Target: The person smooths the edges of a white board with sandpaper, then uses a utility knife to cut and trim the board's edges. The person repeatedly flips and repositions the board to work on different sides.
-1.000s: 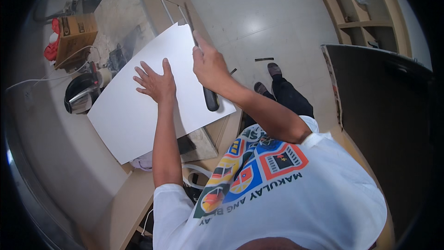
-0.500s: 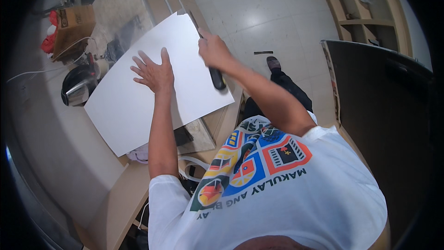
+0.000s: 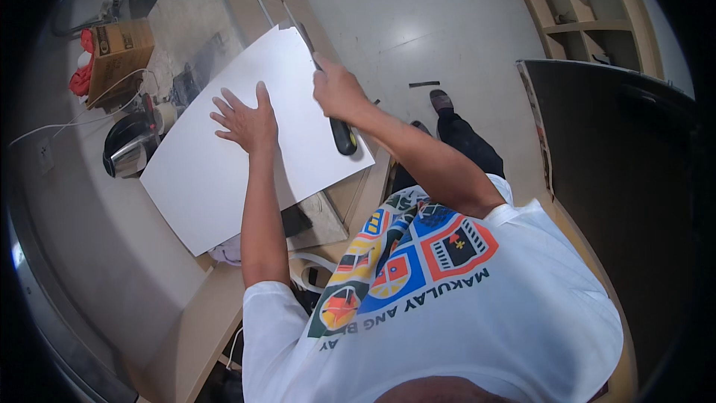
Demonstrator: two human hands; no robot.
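Note:
A large white board (image 3: 216, 179) lies tilted across the counter, its far corner notched. Flat on its middle rests my left hand (image 3: 251, 121), fingers spread wide. My right hand (image 3: 339, 92) is closed around a hand saw (image 3: 344, 138) at the board's right edge. The saw's black handle with a yellow patch sticks out below the fist. Its dark, narrow blade runs away from me along the edge toward the notched corner; the hand hides part of it, and its teeth cannot be made out.
A kettle (image 3: 130, 151) and a cardboard box (image 3: 123, 48) with red stuff beside it stand left of the board. A dark panel (image 3: 611, 194) leans at the right, below wooden shelving (image 3: 589, 27). One dark strip (image 3: 424, 84) lies on the floor near a foot.
My right hand and the saw have shifted slightly toward me and to the left along the board's edge. My left hand stays spread on the board.

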